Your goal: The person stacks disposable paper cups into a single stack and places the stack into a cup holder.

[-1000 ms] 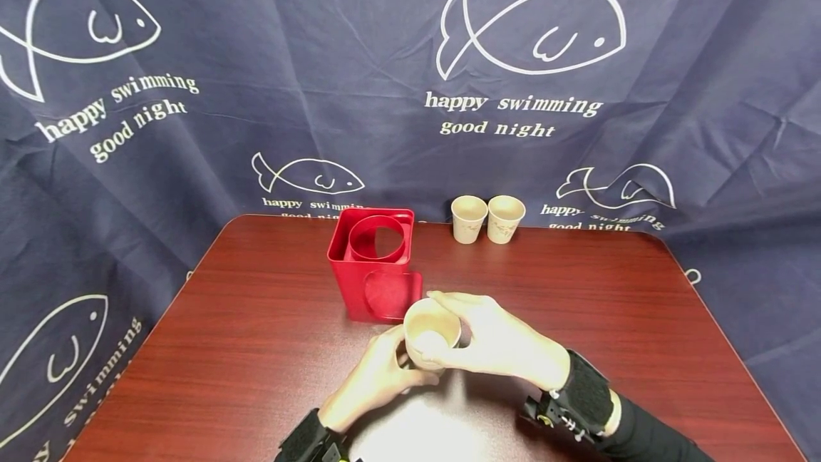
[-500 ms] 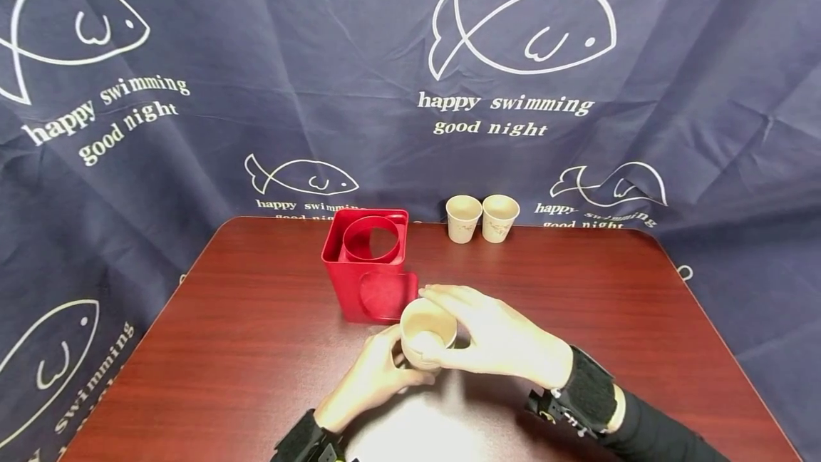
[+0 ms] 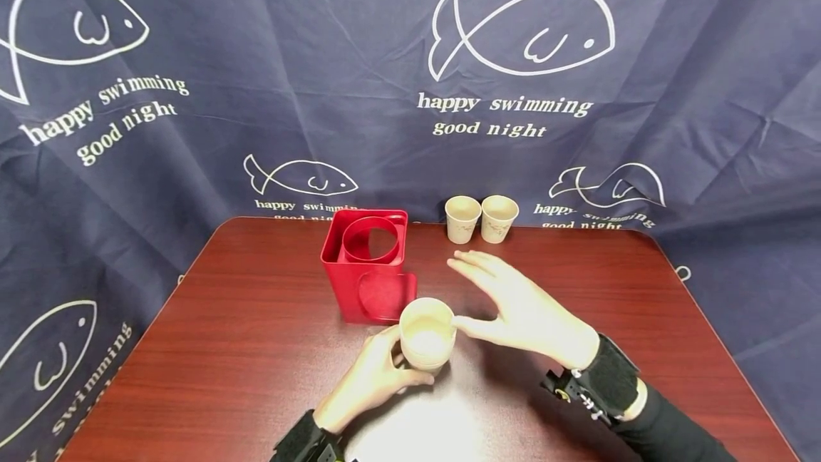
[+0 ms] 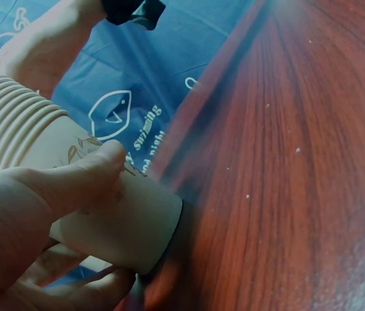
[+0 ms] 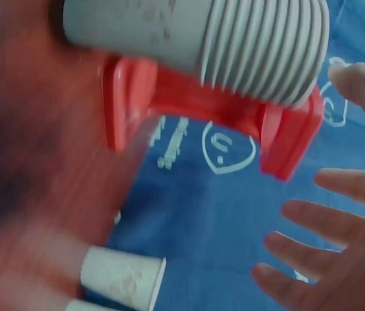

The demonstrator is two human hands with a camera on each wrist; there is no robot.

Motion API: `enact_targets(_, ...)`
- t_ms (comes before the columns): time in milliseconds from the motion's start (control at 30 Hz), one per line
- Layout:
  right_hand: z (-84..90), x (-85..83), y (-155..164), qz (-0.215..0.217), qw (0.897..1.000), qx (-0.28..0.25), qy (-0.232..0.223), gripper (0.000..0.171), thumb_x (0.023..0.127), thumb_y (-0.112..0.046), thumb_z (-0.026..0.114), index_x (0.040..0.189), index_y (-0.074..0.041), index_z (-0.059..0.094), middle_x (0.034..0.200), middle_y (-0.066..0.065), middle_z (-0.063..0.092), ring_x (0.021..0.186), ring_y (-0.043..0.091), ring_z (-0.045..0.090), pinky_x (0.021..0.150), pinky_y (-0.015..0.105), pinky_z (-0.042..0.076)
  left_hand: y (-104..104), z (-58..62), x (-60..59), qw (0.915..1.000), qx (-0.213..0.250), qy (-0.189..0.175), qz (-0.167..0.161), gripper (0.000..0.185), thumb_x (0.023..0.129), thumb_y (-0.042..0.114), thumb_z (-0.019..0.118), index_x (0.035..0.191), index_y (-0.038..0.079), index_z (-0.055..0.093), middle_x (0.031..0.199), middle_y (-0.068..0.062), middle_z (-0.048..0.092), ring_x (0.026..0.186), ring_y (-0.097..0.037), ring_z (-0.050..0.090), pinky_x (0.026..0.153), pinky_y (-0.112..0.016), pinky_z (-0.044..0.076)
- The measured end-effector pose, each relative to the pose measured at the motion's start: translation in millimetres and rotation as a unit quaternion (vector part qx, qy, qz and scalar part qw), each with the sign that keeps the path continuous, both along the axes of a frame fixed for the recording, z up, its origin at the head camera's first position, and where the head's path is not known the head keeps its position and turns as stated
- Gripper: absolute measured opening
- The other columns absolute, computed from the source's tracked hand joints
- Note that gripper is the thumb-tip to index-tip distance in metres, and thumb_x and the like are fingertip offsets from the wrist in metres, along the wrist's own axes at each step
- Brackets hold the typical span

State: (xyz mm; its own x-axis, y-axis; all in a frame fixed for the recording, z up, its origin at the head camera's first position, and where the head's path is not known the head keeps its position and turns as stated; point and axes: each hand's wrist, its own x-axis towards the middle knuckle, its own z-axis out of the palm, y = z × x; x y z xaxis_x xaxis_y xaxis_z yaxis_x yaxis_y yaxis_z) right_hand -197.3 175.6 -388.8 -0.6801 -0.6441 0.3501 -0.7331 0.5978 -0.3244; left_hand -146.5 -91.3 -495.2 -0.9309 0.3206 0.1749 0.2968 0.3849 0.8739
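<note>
One stack of nested paper cups is gripped by the left hand, thumb and fingers curled round it, just above the table, in front of 1 red holder. The right hand is held beside it, fingers spread, nothing held. 2 single cups are stood side by side at the far edge. Dark wood-grain top; navy fish-print cloth is hung behind.

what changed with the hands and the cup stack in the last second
The right hand let go of the stack of paper cups and drew back to the right with its fingers spread. The left hand keeps its grip on the stack. The red holder and the two cups at the far edge did not move.
</note>
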Motion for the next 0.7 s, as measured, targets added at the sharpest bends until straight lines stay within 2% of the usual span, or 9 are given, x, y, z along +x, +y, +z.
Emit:
enact_targets(200,3.1,-15.4,9.6,-0.025,0.997,-0.009,0.075,0.083,0.083,-0.048,0.081,0.152,-0.013,0.050,0.153,0.010,0.052,0.141,0.029,0.048,0.115,0.053,0.040,0.4,-0.6,0.4,1.0000,0.007,-0.003,0.002,0.065,0.068,0.027,0.098,0.124,0.023,0.067,0.112,0.014,0.070,0.104,-0.007,0.065,0.094,-0.026,0.055)
enact_targets(433,0.6,-43.0,19.1,-0.054,0.983,-0.030,0.173,0.080,0.082,-0.046,0.078,0.146,-0.004,0.055,0.149,0.019,0.055,0.140,0.040,0.049,0.117,0.056,0.037,1.5,0.9,1.1,0.9999,0.008,-0.007,0.005,0.067,0.067,0.024,0.098,0.126,0.020,0.067,0.114,0.012,0.070,0.105,-0.007,0.065,0.095,-0.026,0.055)
enact_targets(533,-1.4,-54.1,21.5,-0.073,0.978,-0.041,0.189,0.080,0.080,-0.043,0.079,0.144,-0.002,0.056,0.146,0.020,0.057,0.138,0.043,0.050,0.120,0.054,0.034,1.6,0.7,1.2,1.0000,0.004,-0.005,0.006,0.066,0.067,0.024,0.098,0.125,0.020,0.067,0.113,0.012,0.071,0.105,-0.007,0.065,0.095,-0.026,0.055)
enact_targets(700,-7.2,-69.8,25.6,-0.108,0.975,-0.041,0.189,0.082,0.079,-0.041,0.080,0.146,-0.002,0.054,0.143,0.024,0.057,0.135,0.045,0.051,0.124,0.049,0.030,1.7,-0.1,1.2,1.0000,-0.002,0.003,0.008,0.066,0.066,0.025,0.098,0.124,0.020,0.068,0.112,0.010,0.072,0.103,-0.007,0.065,0.094,-0.026,0.055)
